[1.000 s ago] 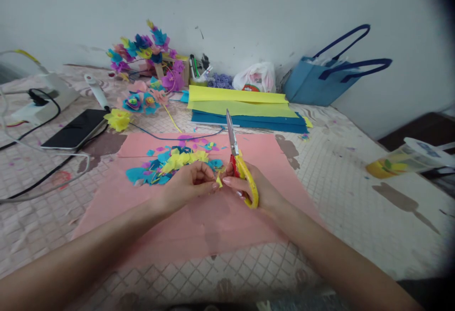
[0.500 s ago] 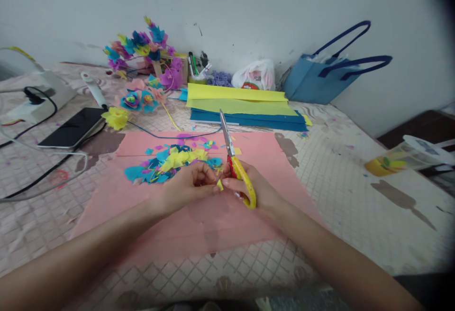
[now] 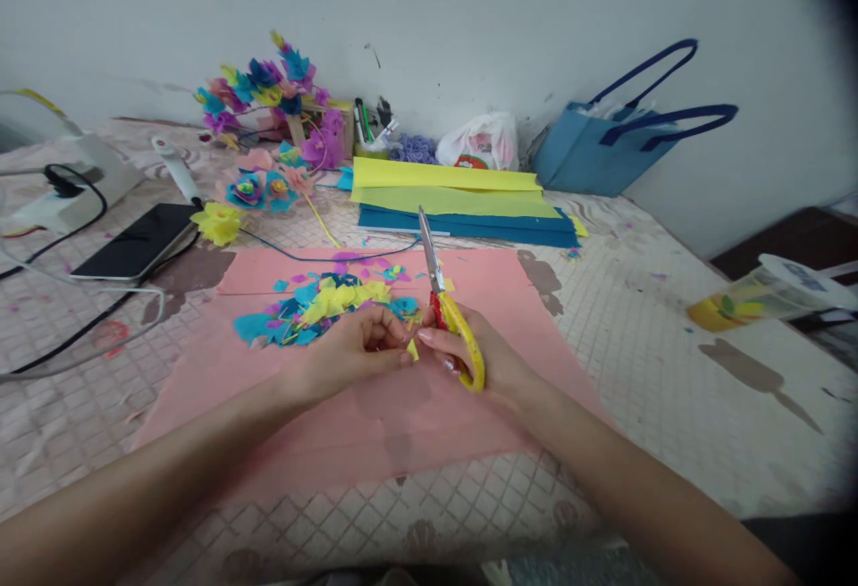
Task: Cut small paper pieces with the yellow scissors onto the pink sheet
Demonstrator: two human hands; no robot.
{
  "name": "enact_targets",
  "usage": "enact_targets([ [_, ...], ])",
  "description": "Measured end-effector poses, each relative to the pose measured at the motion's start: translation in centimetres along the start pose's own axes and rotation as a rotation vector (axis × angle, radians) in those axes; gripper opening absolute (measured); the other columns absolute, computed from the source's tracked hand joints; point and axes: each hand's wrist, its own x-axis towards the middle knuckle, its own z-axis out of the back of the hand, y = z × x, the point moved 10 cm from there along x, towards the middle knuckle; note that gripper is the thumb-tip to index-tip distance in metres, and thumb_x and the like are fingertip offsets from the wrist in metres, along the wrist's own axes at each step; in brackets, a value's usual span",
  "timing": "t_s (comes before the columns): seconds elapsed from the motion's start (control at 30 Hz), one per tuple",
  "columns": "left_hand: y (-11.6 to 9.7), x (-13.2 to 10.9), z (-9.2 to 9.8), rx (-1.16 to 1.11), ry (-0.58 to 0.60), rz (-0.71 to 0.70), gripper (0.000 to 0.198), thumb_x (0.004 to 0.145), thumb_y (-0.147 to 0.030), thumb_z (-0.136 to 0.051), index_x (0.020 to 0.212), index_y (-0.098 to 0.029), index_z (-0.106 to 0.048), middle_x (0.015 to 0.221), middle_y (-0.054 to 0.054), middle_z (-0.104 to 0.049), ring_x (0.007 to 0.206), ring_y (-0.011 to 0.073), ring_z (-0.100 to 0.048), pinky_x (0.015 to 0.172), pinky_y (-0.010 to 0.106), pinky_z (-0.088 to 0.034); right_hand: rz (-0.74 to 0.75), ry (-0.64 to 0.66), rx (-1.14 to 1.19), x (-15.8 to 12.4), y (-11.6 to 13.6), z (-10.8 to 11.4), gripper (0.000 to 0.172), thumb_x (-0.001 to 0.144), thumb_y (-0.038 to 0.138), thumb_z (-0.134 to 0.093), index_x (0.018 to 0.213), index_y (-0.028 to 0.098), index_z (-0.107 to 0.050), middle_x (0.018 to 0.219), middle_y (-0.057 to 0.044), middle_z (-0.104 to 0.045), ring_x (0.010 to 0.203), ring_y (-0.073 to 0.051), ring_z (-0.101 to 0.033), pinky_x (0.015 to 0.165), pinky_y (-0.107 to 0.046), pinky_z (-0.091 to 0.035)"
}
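left hand's grip looks pinched on a small yellow paper scrap, center; right hand holds yellow-red-handled metal scissors. we count many multicoloured cut-paper pieces done, ten o'clock; large flat yellow paper sheets, twelve, seem left over.

Left hand bare, over middle of pink sheet. Left forearm bare too, slim, smooth in outline, broader past sheet's left side. Right hand bare, right of sheet's middle. Right forearm bare, slim, smooth, widening past sheet's right side. Right thumbnail glossy. Greyish shapes below sheet's near edge, too blurred to tell whether clothing.
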Motion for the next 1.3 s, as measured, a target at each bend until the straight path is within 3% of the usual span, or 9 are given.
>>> enact_targets([
  [0.2, 0.3, 0.0, -0.1, -0.028, 0.015, 0.009, 0.025, 0.069, -0.022, -0.072, 0.076, -0.017, -0.049, 0.071, -0.004, -0.059, 0.067, 0.0098, -0.058, 0.064, 0.024, -0.044, -0.036, 0.046, 0.039, 0.1, -0.3, -0.7, 0.036, 0.057, 0.036, -0.074, 0.076, 0.019, -0.049, 0.068, 0.003, -0.051, 0.052, -0.008, -0.041, 0.044, -0.020, -0.031],
  [0.43, 0.0, 0.0, -0.2, 0.026, 0.029, 0.026, 0.024, 0.068, -0.020, -0.071, 0.078, -0.017, -0.050, 0.074, -0.001, -0.060, 0.068, 0.0106, -0.058, 0.063, 0.024, -0.043, -0.064, 0.014, 0.026, 0.1, -0.9, -0.2, 0.030, 0.060, 0.030, -0.070, 0.078, 0.020, -0.049, 0.062, 0.006, -0.047, 0.046, -0.006, -0.036, 0.042, -0.020, -0.026],
  [0.6, -1.6, -0.6, 0.1, 0.316, -0.066, -0.023, 0.023, 0.069, -0.025, -0.070, 0.080, -0.018, -0.052, 0.075, -0.001, -0.059, 0.061, 0.0105, -0.052, 0.055, 0.023, -0.040, -0.041, -0.008, 0.082, 0.2, -0.9, 0.0, 0.029, 0.060, 0.030, -0.071, 0.077, 0.020, -0.049, 0.066, 0.004, -0.049, 0.051, -0.008, -0.040, 0.044, -0.021, -0.029],
  [0.7, -3.1, -1.2, 0.4, 0.532, -0.186, -0.108, 0.015, 0.071, -0.023, -0.066, 0.079, -0.018, -0.053, 0.076, -0.001, -0.059, 0.062, 0.0112, -0.050, 0.054, 0.023, -0.038, -0.042, -0.029, 0.101, 0.2, -1.1, 0.1, 0.028, 0.060, 0.027, -0.071, 0.077, 0.020, -0.050, 0.069, 0.003, -0.051, 0.053, -0.008, -0.042, 0.044, -0.021, -0.029],
  [0.8, -4.1, -1.4, 0.0, 0.648, -0.223, -0.207, 0.006, 0.075, -0.021, -0.060, 0.077, -0.018, -0.055, 0.076, 0.000, -0.059, 0.066, 0.0124, -0.051, 0.057, 0.025, -0.039, -0.041, -0.036, 0.113, 0.2, -1.1, 0.1, 0.028, 0.060, 0.027, -0.071, 0.078, 0.020, -0.051, 0.072, 0.003, -0.051, 0.053, -0.008, -0.042, 0.044, -0.021, -0.029],
  [1.3, -3.9, -1.3, 0.2, 0.641, -0.231, -0.208, 0.006, 0.078, -0.024, -0.061, 0.078, -0.017, -0.061, 0.076, 0.002, -0.063, 0.065, 0.0131, -0.055, 0.056, 0.024, -0.042, -0.015, -0.053, 0.100, 0.0, -0.5, 0.1, 0.028, 0.059, 0.026, -0.071, 0.078, 0.020, -0.051, 0.073, 0.003, -0.051, 0.059, -0.010, -0.046, 0.048, -0.021, -0.032],
])
